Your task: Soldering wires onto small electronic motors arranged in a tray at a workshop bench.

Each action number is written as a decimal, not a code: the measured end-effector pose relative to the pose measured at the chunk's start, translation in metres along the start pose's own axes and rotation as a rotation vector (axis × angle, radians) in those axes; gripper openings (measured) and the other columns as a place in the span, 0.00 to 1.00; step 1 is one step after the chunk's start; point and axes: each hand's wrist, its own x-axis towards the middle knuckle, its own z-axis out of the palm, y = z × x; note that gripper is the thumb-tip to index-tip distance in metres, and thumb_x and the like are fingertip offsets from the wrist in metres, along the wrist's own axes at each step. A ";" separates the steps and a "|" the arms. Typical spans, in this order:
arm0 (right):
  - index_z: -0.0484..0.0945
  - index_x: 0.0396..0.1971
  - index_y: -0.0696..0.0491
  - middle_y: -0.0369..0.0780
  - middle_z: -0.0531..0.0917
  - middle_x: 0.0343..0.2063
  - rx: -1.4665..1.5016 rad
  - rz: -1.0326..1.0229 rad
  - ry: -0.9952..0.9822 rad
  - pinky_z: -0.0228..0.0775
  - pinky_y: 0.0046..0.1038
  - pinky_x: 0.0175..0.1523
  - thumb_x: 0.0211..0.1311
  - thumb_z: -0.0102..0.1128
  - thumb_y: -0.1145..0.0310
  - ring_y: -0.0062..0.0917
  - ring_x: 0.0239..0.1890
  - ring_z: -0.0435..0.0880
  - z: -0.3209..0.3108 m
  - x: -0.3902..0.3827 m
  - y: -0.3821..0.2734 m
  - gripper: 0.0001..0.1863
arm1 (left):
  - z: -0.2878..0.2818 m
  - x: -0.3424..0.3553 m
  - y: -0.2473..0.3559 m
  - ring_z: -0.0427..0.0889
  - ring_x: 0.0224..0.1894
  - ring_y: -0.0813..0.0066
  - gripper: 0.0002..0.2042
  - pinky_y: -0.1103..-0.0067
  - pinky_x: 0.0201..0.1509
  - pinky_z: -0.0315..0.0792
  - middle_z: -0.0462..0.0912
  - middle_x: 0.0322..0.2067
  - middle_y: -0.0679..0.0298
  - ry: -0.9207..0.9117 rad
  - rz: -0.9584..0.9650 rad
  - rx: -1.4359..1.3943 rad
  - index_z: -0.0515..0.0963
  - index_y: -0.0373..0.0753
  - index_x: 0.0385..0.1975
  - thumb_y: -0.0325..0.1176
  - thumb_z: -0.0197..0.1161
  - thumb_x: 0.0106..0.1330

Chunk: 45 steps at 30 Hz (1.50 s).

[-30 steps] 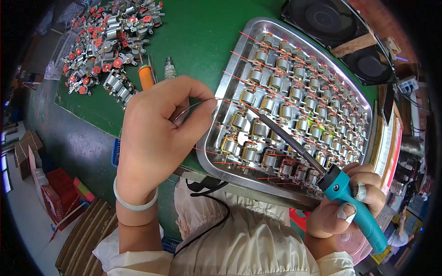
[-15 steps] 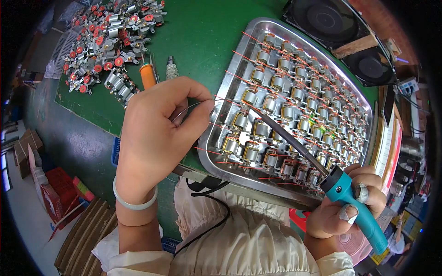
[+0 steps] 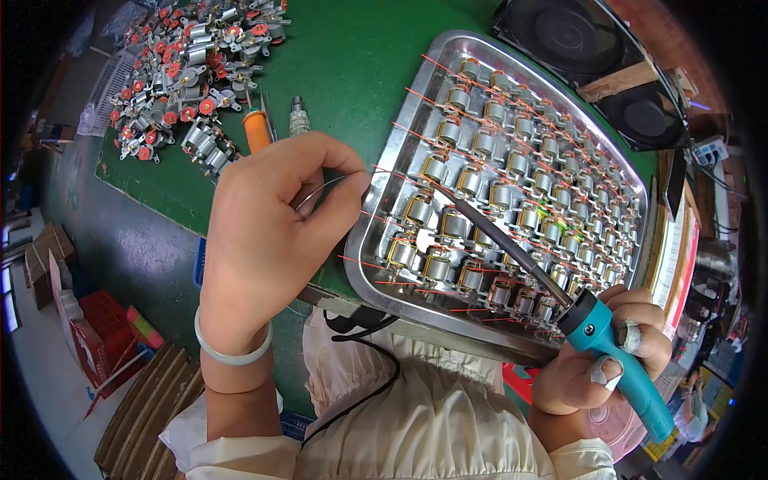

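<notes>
My left hand (image 3: 280, 220), a pale bangle at its wrist, pinches a thin silvery solder wire (image 3: 324, 189) between thumb and forefinger, just over the tray's left rim. In my right hand (image 3: 592, 360), with white tape on two fingers, is a teal-handled soldering iron (image 3: 620, 368). Its dark shaft slants up and left, and its tip is at a small motor (image 3: 435, 168) near the left of the tray. Rows of similar small silver motors with thin red wires fill the metal tray (image 3: 390, 164). The solder wire reaches toward the iron's tip; whether they touch I cannot tell.
A heap of small motors with red parts (image 3: 192, 72) lies at the far left of the green table (image 3: 336, 72). Beside it are an orange-handled tool (image 3: 257, 130) and a grey cylindrical tool (image 3: 298, 117). Black fans (image 3: 564, 36) stand at the back right.
My left hand has shifted very slightly left with the solder wire. The soldering iron's tip has stayed at about the same motor.
</notes>
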 end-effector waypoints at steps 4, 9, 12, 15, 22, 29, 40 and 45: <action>0.58 0.21 0.52 0.38 0.61 0.17 0.001 0.014 0.066 0.56 0.23 0.24 0.45 0.50 0.54 0.23 0.19 0.59 0.001 0.000 -0.003 0.17 | -0.004 0.000 0.002 0.54 0.16 0.93 0.02 0.91 0.18 0.46 0.61 0.12 0.76 -0.054 -0.056 0.001 0.71 0.33 0.20 0.23 0.56 0.47; 0.58 0.22 0.52 0.38 0.61 0.17 -0.015 0.018 0.057 0.56 0.23 0.24 0.45 0.49 0.55 0.23 0.20 0.59 0.002 0.000 -0.003 0.16 | 0.000 0.000 -0.002 0.53 0.11 0.86 0.03 0.85 0.13 0.48 0.57 0.07 0.68 0.002 -0.006 -0.014 0.71 0.34 0.18 0.23 0.57 0.43; 0.58 0.22 0.52 0.38 0.61 0.17 -0.010 0.006 0.009 0.56 0.23 0.25 0.45 0.49 0.55 0.22 0.20 0.59 0.000 0.001 -0.001 0.16 | 0.001 0.000 -0.001 0.54 0.11 0.85 0.02 0.85 0.13 0.48 0.57 0.07 0.68 -0.006 0.002 -0.001 0.71 0.34 0.18 0.23 0.56 0.43; 0.59 0.22 0.52 0.38 0.61 0.17 -0.024 0.024 0.022 0.56 0.23 0.25 0.45 0.49 0.55 0.22 0.19 0.59 0.002 0.000 -0.001 0.16 | 0.000 0.000 0.000 0.54 0.16 0.93 0.02 0.90 0.18 0.46 0.61 0.12 0.76 -0.071 -0.059 0.007 0.71 0.34 0.20 0.24 0.56 0.47; 0.58 0.22 0.53 0.38 0.61 0.17 0.017 0.000 0.043 0.55 0.23 0.24 0.46 0.48 0.57 0.23 0.19 0.59 0.003 0.001 0.000 0.15 | -0.006 -0.001 0.002 0.55 0.16 0.92 0.02 0.91 0.18 0.47 0.63 0.13 0.76 -0.061 -0.062 0.025 0.71 0.33 0.21 0.23 0.56 0.48; 0.58 0.21 0.52 0.37 0.59 0.16 0.128 0.002 0.155 0.52 0.20 0.21 0.46 0.48 0.57 0.22 0.18 0.58 0.003 0.001 -0.004 0.15 | -0.010 -0.006 -0.004 0.53 0.13 0.91 0.02 0.90 0.16 0.46 0.57 0.09 0.74 0.162 -0.030 -0.123 0.71 0.33 0.20 0.22 0.56 0.46; 0.59 0.19 0.53 0.38 0.64 0.17 0.196 -0.053 0.229 0.59 0.21 0.19 0.44 0.55 0.60 0.22 0.16 0.62 -0.013 -0.001 -0.010 0.16 | -0.031 -0.031 -0.011 0.51 0.16 0.92 0.02 0.91 0.18 0.45 0.56 0.14 0.76 0.342 0.043 -0.352 0.63 0.35 0.22 0.21 0.48 0.51; 0.61 0.21 0.54 0.37 0.60 0.15 0.134 -0.056 0.256 0.53 0.21 0.22 0.44 0.50 0.61 0.21 0.18 0.58 -0.025 -0.003 -0.012 0.13 | -0.033 -0.044 -0.010 0.51 0.14 0.91 0.03 0.90 0.17 0.45 0.56 0.12 0.75 0.312 0.012 -0.264 0.63 0.35 0.20 0.22 0.50 0.50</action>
